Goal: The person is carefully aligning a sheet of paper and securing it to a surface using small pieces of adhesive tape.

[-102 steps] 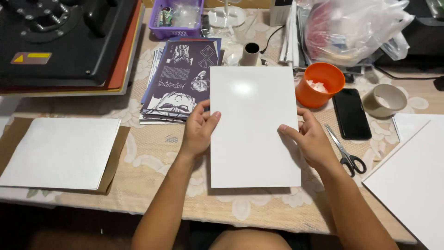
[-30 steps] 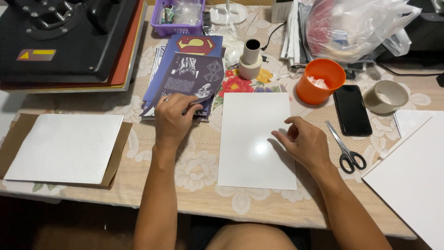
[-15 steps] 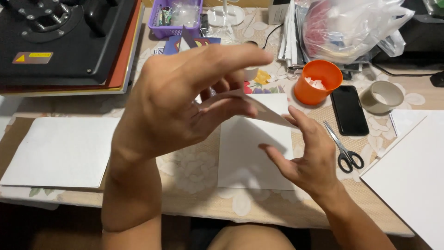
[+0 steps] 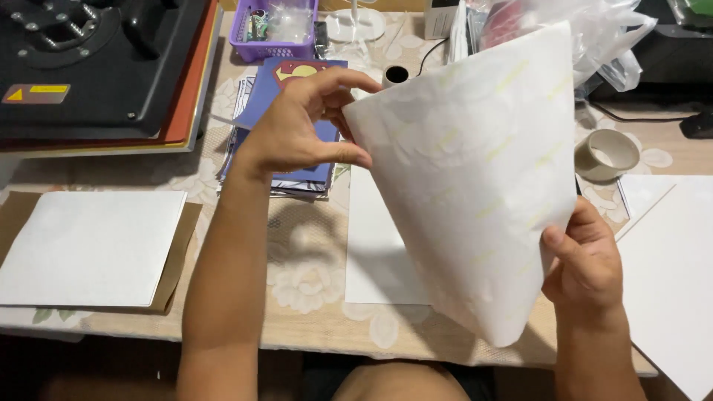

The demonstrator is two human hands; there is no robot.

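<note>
Both hands pinch the translucent sheet (image 4: pixel 475 186), left hand (image 4: pixel 297 126) at 10 o'clock, right hand (image 4: pixel 587 260) at 4, peeling it off the white board (image 4: pixel 379 245); next wants steady pulling.

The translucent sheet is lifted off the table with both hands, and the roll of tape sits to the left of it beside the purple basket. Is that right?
Not quite. In the head view both hands, left and right, do hold the translucent sheet up off the table, but the roll of tape sits to the right of it, far from the purple basket.
</note>
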